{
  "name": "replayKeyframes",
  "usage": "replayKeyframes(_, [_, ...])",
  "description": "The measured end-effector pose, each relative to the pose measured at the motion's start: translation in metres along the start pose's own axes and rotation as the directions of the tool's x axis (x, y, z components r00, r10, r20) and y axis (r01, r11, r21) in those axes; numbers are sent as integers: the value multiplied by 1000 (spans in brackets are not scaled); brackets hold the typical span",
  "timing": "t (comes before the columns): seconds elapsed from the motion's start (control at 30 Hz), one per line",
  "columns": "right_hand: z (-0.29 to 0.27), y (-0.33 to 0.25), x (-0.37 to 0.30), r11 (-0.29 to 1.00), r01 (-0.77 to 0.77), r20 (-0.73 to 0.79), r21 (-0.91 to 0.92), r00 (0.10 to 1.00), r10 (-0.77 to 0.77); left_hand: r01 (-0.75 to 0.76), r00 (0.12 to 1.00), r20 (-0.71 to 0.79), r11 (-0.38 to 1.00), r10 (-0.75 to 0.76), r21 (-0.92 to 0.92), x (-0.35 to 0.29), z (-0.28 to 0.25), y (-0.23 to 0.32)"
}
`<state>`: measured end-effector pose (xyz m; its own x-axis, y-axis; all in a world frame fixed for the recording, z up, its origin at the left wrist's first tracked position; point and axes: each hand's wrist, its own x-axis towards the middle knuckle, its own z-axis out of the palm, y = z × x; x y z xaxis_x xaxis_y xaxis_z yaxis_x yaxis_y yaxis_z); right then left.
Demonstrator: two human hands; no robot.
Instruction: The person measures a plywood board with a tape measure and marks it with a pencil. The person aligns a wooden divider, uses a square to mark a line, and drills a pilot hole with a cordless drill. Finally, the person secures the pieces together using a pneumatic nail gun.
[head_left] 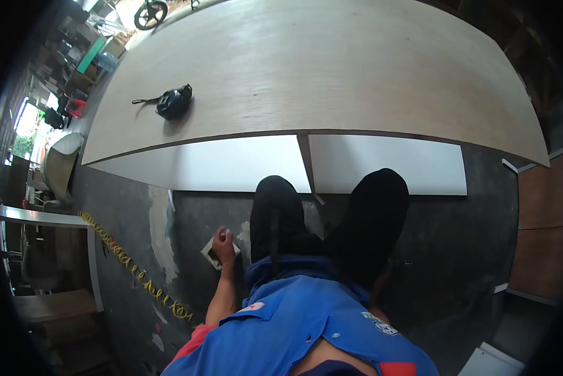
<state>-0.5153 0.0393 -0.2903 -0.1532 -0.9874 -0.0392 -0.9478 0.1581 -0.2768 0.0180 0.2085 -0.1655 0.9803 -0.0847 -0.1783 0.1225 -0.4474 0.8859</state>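
My left hand (223, 248) is low at my left side, beside my left knee. Its fingers are curled together over a small pale open box or tray (210, 252) near the floor; what they pinch, if anything, is too small to make out. On my right, only a dim bit of forearm (377, 293) shows beside my thigh, and the right hand itself is hidden. In front of my knees stands a large wood-topped table (331, 75), with white panels (244, 164) below its near edge. A small black pouch with a wrist strap (175, 103) lies on the tabletop.
A coiled yellow air hose (134, 266) runs over the dark floor (194, 216) at left, from a white-edged frame (43, 216). Brown panels (540, 229) stand at right, and white boards (491, 362) lie at lower right. A motorcycle wheel (151, 14) shows far off.
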Motion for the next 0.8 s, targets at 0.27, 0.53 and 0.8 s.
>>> replayKeyframes(0.27, [20,-26,-8,1000,7,-35,-18,999,-7,-999,-7,104,-12,995,49,-77,46,407])
replayKeyframes(0.53, [61,14,17,857,-328,221,397,941,258,-994,14,591,-55,807,99,-78,97,464])
replayKeyframes(0.8, [-15,-25,32,877,-153,90,456,988,125,-999,45,565,34,824,30,-74,87,469])
